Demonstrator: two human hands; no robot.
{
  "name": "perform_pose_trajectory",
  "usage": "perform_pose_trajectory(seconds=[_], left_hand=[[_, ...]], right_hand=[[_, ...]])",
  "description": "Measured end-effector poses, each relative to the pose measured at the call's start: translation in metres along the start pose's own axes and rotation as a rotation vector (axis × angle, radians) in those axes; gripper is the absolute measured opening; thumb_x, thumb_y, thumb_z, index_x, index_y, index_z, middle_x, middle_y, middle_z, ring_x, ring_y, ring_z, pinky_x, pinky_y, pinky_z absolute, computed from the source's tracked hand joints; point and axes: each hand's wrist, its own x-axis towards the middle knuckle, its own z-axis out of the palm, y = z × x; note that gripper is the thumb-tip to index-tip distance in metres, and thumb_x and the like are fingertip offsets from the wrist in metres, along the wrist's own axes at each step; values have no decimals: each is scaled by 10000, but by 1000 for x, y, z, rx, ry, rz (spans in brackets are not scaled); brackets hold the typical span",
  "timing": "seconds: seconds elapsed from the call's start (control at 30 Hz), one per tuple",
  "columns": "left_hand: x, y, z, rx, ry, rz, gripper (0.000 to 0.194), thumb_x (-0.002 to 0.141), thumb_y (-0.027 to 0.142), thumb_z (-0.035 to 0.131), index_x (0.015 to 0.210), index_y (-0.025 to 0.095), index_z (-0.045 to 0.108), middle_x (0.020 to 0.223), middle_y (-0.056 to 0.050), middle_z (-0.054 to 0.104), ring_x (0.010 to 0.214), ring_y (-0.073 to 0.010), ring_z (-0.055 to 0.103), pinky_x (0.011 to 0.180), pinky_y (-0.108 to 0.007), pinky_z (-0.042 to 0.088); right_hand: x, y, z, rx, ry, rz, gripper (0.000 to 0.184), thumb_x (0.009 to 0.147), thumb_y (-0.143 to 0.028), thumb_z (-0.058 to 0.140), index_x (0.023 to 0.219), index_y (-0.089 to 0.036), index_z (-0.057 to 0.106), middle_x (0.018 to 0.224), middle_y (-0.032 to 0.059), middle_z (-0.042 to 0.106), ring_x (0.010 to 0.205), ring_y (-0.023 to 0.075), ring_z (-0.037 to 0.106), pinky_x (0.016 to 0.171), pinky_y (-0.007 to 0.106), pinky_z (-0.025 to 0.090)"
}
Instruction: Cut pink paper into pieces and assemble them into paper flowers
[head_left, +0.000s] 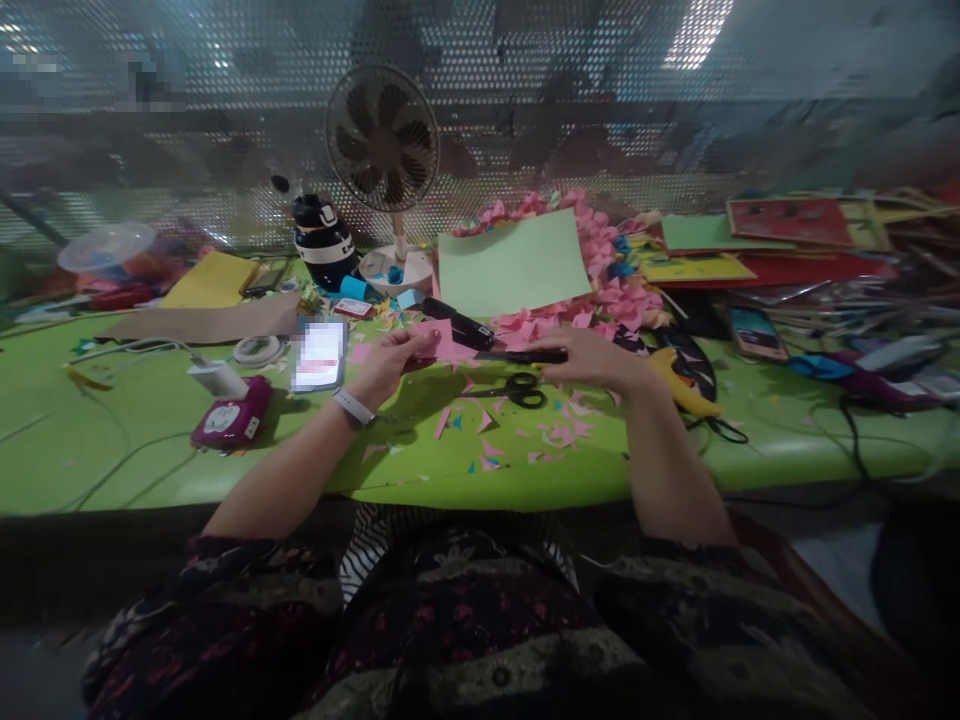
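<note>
My left hand pinches a small piece of pink paper between thumb and fingers. In my right hand is a pair of scissors, with its dark blades pointing left toward the pink paper. Whether the blades touch the paper I cannot tell. Just below lies a second pair of scissors with black handles on the green tabletop. Pink paper scraps are scattered in front of me. A black stapler rests right behind the paper.
Behind my hands a light green sheet leans on a heap of pink paper pieces. Leftward are a lit phone, a purple box with a charger, a dark bottle and a fan. A yellow banana-shaped item lies beside my right forearm.
</note>
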Motion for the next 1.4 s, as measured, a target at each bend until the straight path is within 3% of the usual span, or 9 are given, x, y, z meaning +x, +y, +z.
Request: perform_pose_trajectory(seconds=[0.13, 0.23, 0.43, 0.6, 0.77, 0.9, 1.03, 1.23, 1.4], left_hand=[[-1, -3, -2, 77, -61, 32, 438, 565, 477, 954, 677, 157, 677, 727, -8, 690, 681, -107, 627, 685, -259, 559], [-1, -6, -1, 103, -59, 46, 429, 581, 468, 950, 644, 159, 659, 716, -11, 685, 682, -110, 626, 682, -264, 548], [-6, -10, 9, 167, -87, 93, 410, 598, 445, 934, 600, 161, 638, 636, -7, 657, 587, -99, 575, 606, -261, 487], [-11, -15, 15, 228, -195, 97, 374, 606, 413, 925, 643, 147, 664, 669, -13, 665, 622, -102, 581, 607, -249, 459], [-6, -10, 7, 297, -301, 69, 363, 699, 469, 863, 717, 149, 693, 708, -30, 684, 635, -116, 605, 599, -254, 468], [11, -1, -15, 419, -141, 213, 350, 823, 499, 735, 895, 157, 739, 902, -87, 761, 811, -180, 700, 746, -313, 547], [27, 3, -39, 890, 132, 378, 233, 851, 355, 676, 934, 150, 749, 944, -105, 772, 862, -232, 702, 832, -368, 548], [30, 1, -46, 1429, 95, 378, 342, 857, 399, 667, 1076, 153, 755, 1159, -152, 716, 1087, -321, 659, 966, -424, 516], [25, 8, -41, 1509, 51, 400, 379, 846, 374, 700, 1150, 151, 737, 1238, -153, 684, 1119, -317, 649, 972, -420, 521]], right_hand=[[-13, 27, -12, 51, -205, 227, 395, 778, -356, 650, 1130, -236, 785, 999, 67, 772, 884, 251, 687, 711, 321, 497], [-10, 26, -10, 65, -174, 277, 458, 729, -306, 672, 1173, -242, 767, 1105, 78, 766, 950, 275, 694, 759, 348, 520], [19, -21, 20, 230, 185, 114, 378, 913, -478, 578, 1102, -201, 753, 1112, 125, 740, 966, 260, 680, 833, 413, 538], [42, -61, 56, 450, 222, -26, 490, 948, -622, 507, 863, -169, 673, 768, 66, 669, 649, 163, 578, 624, 316, 459], [38, -58, 55, 537, 174, -21, 504, 936, -667, 488, 812, -191, 595, 695, 15, 594, 614, 143, 542, 598, 288, 403], [31, -49, 43, 438, -49, -16, 494, 954, -641, 464, 747, -201, 553, 656, 7, 566, 576, 140, 512, 583, 286, 366], [27, -55, 40, 277, -198, -80, 463, 974, -563, 464, 706, -199, 565, 638, 15, 590, 601, 149, 535, 610, 286, 366], [30, -52, 46, 95, 39, 102, 451, 953, -570, 551, 1010, -164, 739, 760, 75, 704, 626, 175, 592, 561, 284, 390], [36, -37, 57, 59, 167, 3, 339, 997, -407, 513, 986, -169, 755, 862, 98, 744, 662, 177, 627, 537, 277, 421]])
